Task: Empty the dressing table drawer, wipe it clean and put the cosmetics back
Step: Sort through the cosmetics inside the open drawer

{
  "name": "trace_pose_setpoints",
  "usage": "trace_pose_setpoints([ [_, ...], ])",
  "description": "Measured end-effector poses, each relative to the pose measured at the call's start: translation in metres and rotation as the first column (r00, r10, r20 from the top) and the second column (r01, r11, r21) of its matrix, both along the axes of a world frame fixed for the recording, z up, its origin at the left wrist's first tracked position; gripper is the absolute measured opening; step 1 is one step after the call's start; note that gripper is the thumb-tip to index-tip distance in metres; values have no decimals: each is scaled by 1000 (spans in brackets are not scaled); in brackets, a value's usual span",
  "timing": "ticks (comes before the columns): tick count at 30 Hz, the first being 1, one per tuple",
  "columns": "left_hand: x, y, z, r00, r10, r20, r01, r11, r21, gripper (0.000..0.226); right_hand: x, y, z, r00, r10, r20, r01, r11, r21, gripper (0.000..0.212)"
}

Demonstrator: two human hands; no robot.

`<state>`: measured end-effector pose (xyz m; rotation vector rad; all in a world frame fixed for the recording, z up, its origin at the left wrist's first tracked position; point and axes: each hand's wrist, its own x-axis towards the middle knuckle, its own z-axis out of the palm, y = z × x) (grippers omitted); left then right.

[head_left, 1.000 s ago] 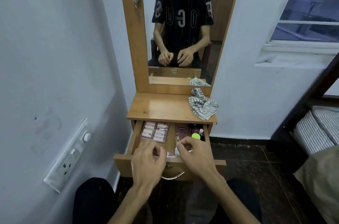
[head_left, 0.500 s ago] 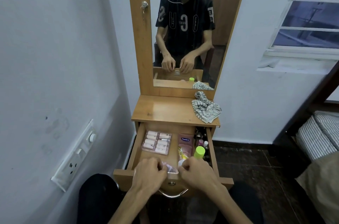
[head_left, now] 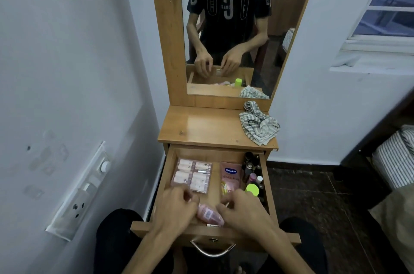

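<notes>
The wooden dressing table's drawer (head_left: 267,186) stands pulled out in front of me. Inside lie a clear pack of pink tubes (head_left: 191,176) at the left, a pink Vaseline pouch (head_left: 230,175) in the middle, a green-capped bottle (head_left: 252,189) and several dark bottles (head_left: 250,165) along the right side. A small pink bottle (head_left: 209,215) lies at the drawer's front. My left hand (head_left: 173,207) and my right hand (head_left: 242,211) curl on either end of it. A striped cloth (head_left: 259,127) is bunched on the table top at the right.
A mirror (head_left: 228,27) rises behind the table top and reflects me. A switch and socket panel (head_left: 83,190) sticks out of the left wall. A bed with striped bedding (head_left: 394,159) stands at the right. My knees flank the drawer handle (head_left: 212,250).
The drawer has slid further out toward me. My hands have drawn back with it to its front and parted slightly, so the pink bottle shows between them.
</notes>
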<state>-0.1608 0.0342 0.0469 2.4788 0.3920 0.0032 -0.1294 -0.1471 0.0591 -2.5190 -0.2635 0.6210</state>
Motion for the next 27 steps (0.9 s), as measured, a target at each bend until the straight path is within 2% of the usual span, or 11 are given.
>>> trace_pose_setpoints([
  [2, 18, 6, -2, 1000, 11, -4, -11, 1000, -14, 26, 14, 14, 0, 997, -78, 17, 76, 994, 73, 26],
  [5, 46, 12, -16, 997, -25, -67, 24, 1000, -5, 46, 37, 39, -6, 982, -173, -78, 183, 971, 155, 29],
  [10, 70, 11, -31, 958, -162, -238, 202, 967, 154, 67, 62, 70, -24, 948, -249, -197, 277, 953, 126, 37],
  [13, 69, 12, -41, 936, -198, -290, 281, 917, 283, 75, 62, 80, -37, 921, -322, -219, 355, 925, 136, 54],
  [15, 69, 14, -45, 934, -205, -294, 309, 875, 373, 75, 64, 84, -42, 901, -368, -228, 409, 896, 171, 53],
  [19, 69, 14, -43, 926, -215, -312, 347, 810, 473, 77, 68, 86, -45, 858, -461, -227, 507, 832, 226, 33],
  [23, 70, 17, -40, 943, -217, -253, 312, 840, 444, 73, 72, 83, -49, 834, -508, -216, 551, 791, 267, 30],
  [27, 68, 21, -37, 958, -228, -172, 279, 874, 398, 60, 74, 81, -47, 858, -484, -174, 514, 815, 266, 19],
])
